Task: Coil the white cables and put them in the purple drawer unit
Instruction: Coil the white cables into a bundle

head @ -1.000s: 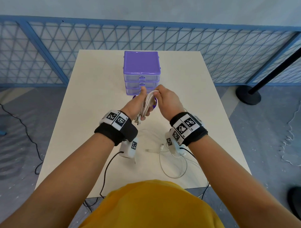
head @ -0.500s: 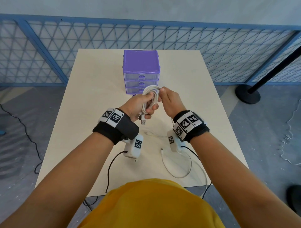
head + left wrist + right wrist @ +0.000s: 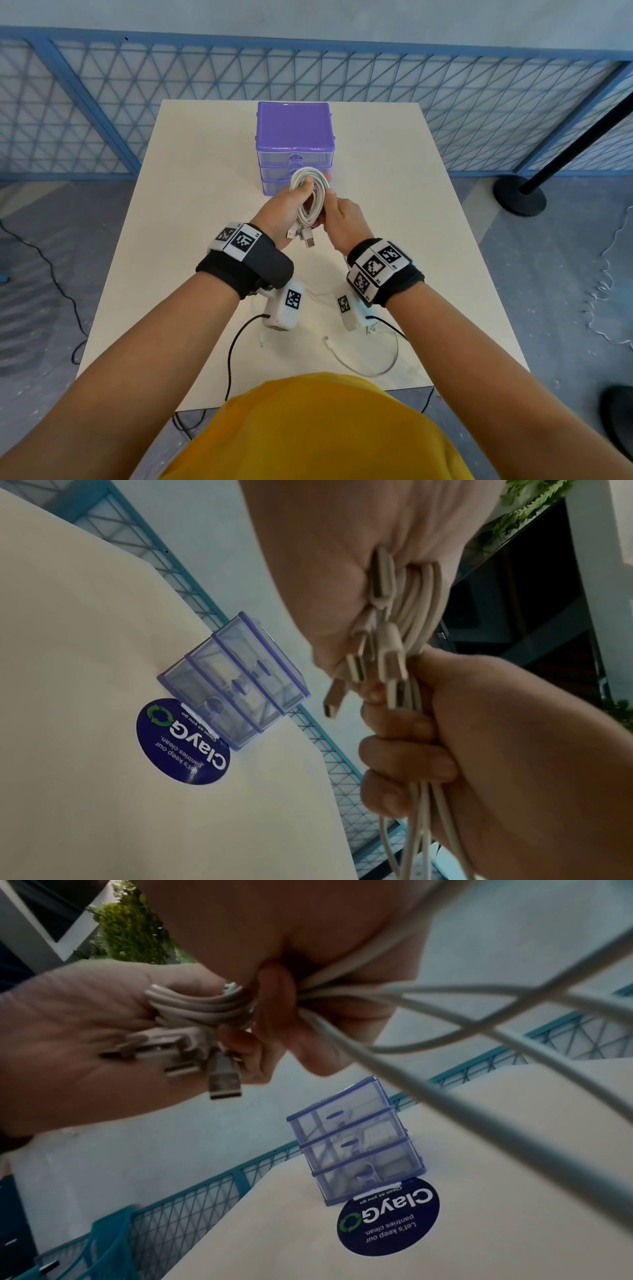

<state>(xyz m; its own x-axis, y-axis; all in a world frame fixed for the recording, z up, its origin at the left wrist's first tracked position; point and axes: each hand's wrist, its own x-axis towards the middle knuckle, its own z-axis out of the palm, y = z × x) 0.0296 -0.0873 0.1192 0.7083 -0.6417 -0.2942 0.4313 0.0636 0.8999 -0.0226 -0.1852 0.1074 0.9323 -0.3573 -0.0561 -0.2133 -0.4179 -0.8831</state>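
A coil of white cables stands upright between my hands, just in front of the purple drawer unit, whose three clear drawers are shut. My left hand grips the coil across its palm, and USB plugs hang below it. My right hand pinches the strands on the coil's right side. A loose white tail runs down to the table near its front edge. In the wrist views the coil lies in the left palm, with the drawer unit beyond.
A round dark blue sticker lies on the cream table before the drawer unit. Black camera leads trail off the front edge. A blue mesh fence runs behind the table. A black post base stands on the floor at right.
The coil has grown by another loop and now stands higher, closer to the drawer unit. Both hands have moved slightly forward. Less loose cable lies on the table.
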